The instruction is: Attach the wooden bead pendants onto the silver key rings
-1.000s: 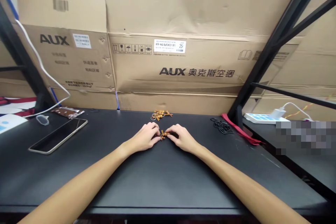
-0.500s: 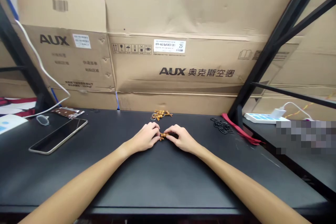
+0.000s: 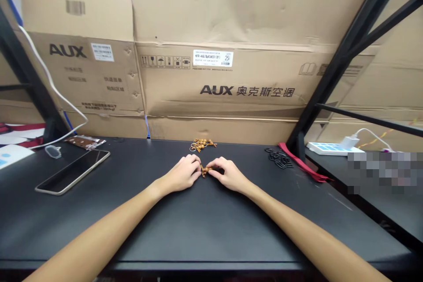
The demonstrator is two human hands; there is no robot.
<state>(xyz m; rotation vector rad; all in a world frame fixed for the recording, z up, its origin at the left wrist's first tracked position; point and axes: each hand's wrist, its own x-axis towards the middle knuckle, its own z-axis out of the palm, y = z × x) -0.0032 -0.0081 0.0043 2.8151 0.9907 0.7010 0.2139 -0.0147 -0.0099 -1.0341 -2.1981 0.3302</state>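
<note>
Between my two hands is a small brown beaded keychain (image 3: 205, 170), close to the black tabletop. My left hand (image 3: 185, 172) pinches its left side with thumb and fingers. On the other side, my right hand (image 3: 228, 174) has its thumb and forefinger closed on the right end. Fingertips cover part of the beads, so the exact shape is hard to make out. Just beyond the hands lies a pile of similar beaded keychains (image 3: 202, 144) with metal rings.
A phone (image 3: 73, 172) lies at left, near clear-lensed eyewear (image 3: 53, 151) and a brown packet (image 3: 85, 142). Black loops (image 3: 280, 158) and a red strap (image 3: 304, 165) are at right, by a black metal post. A power strip (image 3: 330, 148) sits farther right. Cardboard (image 3: 218, 22) stands behind.
The beaded keychain has turned slightly between my fingers, with more of it showing beside my left fingertips. Both hands stay in nearly the same place.
</note>
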